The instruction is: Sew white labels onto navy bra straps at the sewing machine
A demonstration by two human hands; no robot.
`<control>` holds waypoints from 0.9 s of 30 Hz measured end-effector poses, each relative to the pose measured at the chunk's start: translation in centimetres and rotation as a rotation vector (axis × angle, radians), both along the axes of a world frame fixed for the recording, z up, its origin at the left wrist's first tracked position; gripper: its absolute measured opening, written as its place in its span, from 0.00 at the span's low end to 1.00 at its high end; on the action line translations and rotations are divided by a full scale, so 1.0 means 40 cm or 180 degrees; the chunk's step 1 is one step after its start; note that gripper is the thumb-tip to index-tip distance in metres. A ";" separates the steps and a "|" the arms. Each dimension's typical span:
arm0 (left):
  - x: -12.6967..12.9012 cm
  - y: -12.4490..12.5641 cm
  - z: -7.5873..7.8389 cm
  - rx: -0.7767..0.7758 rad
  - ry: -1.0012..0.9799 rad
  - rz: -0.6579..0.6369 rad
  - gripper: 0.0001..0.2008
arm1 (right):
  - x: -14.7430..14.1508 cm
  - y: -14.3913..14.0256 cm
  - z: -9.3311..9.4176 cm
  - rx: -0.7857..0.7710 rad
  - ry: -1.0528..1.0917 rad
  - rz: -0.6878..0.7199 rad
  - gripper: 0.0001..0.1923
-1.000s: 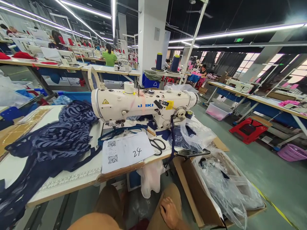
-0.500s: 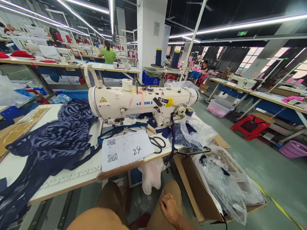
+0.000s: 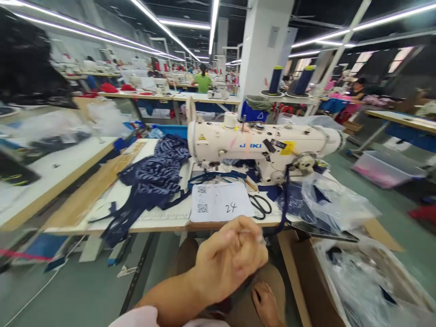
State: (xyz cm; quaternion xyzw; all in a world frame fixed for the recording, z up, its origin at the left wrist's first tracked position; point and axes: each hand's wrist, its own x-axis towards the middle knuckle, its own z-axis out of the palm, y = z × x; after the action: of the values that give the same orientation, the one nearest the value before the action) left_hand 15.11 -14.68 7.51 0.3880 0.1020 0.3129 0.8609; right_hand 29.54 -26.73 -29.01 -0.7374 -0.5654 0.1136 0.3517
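The left hand is seen raised before the bench, its grip curled together, pinching nothing that can be told. Just beyond the grip lies a flat white paper sheet, its long axis across the bench. The right hand is laid flat on the knee.

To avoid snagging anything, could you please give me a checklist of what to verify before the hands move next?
1. Left hand free: cannot tell; fingers curled shut, in front of the table edge.
2. Right hand free: ok; it rests open on the thigh.
3. Scissors clear of both hands: ok; they lie right of the paper.
4. Paper flat: ok; at the table's front edge.
5. Fabric clear of the needle: cannot tell; it is heaped left of the machine.
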 end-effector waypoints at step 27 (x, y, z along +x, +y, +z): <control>-0.507 -0.093 -0.666 -0.0020 0.4675 0.1956 0.14 | 0.026 -0.032 -0.010 -0.0792 0.0013 0.0176 0.20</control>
State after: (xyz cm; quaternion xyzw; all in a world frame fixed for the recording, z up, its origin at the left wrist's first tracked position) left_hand -5.17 -18.40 -19.13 0.4471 0.7468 0.2002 0.4498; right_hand 30.59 -28.03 -29.40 -0.7592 -0.5663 0.1941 0.2553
